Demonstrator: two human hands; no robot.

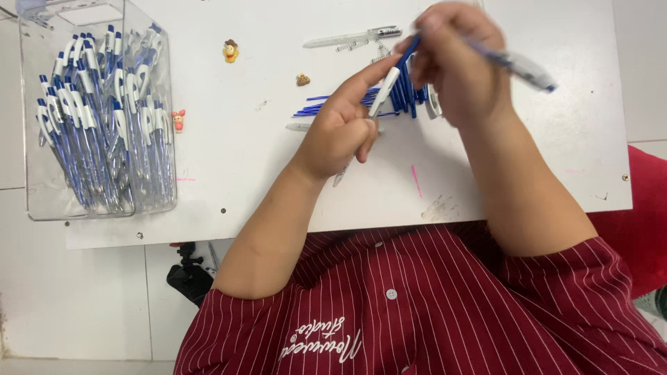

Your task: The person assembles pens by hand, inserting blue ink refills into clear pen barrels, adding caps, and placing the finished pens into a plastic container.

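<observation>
My left hand (340,128) grips a white pen barrel (381,96), its index finger stretched along it. My right hand (455,66) is closed around a clear pen body with a blue tip (524,69) and pinches a blue refill (408,50) at the top of the white barrel. Both hands hover over the white table (243,173). Under them lies a pile of blue refills and pen parts (403,97), partly hidden by my hands.
A clear plastic bin (101,118) full of blue-and-white pens stands at the left. A clear pen body (354,36) and small springs (354,46) lie at the back. Three little figurines (231,50) (303,80) (178,120) sit on the table.
</observation>
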